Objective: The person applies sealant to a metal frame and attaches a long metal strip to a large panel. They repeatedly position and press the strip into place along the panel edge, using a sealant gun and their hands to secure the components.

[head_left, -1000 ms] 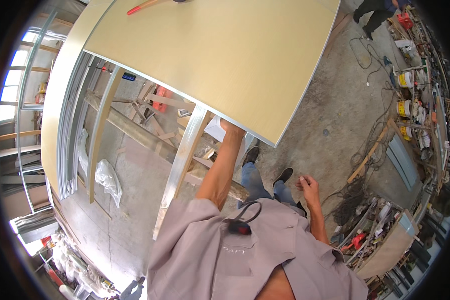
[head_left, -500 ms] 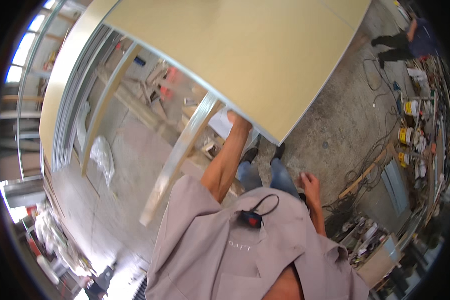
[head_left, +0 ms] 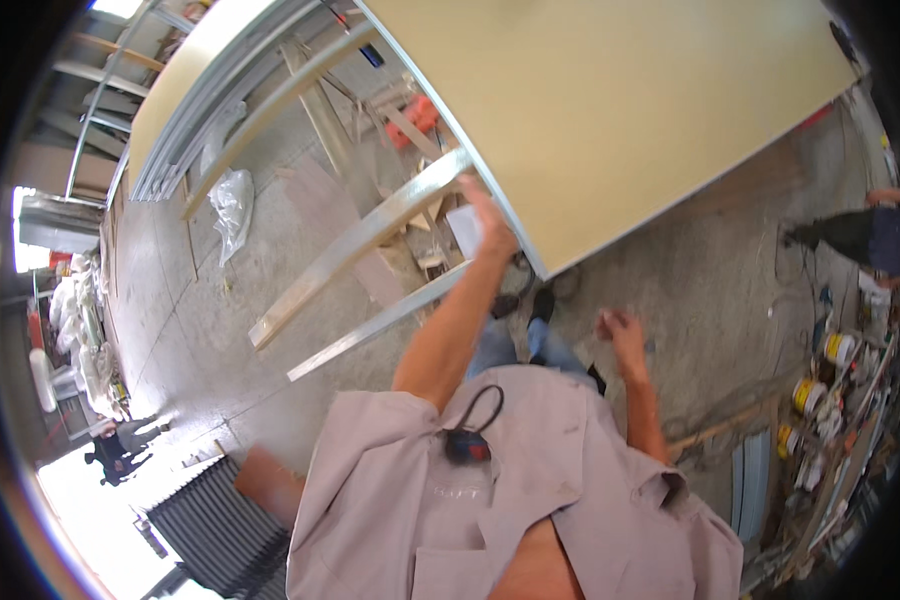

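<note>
A large cream panel (head_left: 610,120) with a metal edge strip fills the upper middle and right. My left hand (head_left: 492,225) reaches up beside the panel's near left edge, its blurred fingers stretched out; whether it touches the strip I cannot tell. Nothing shows in that hand. Just left of the fingertips, a pale bar (head_left: 370,235) with a shiny face runs down and left from the edge. A second, thinner bar (head_left: 375,322) runs below it, close to my left forearm. My right hand (head_left: 622,332) hangs low over the floor, fingers loosely bent and apart, holding nothing visible.
More metal profiles (head_left: 225,105) lie at the upper left. Beneath the bars are a red object (head_left: 413,122), wood scraps and a plastic bag (head_left: 233,205). Buckets (head_left: 808,396), cables and clutter line the right side. Another person (head_left: 860,240) is at the far right.
My view has swung, shifting the panel rightward. The left hand has moved up along the panel edge with fingers stretched. A second thin bar now shows. The right hand is slightly higher.
</note>
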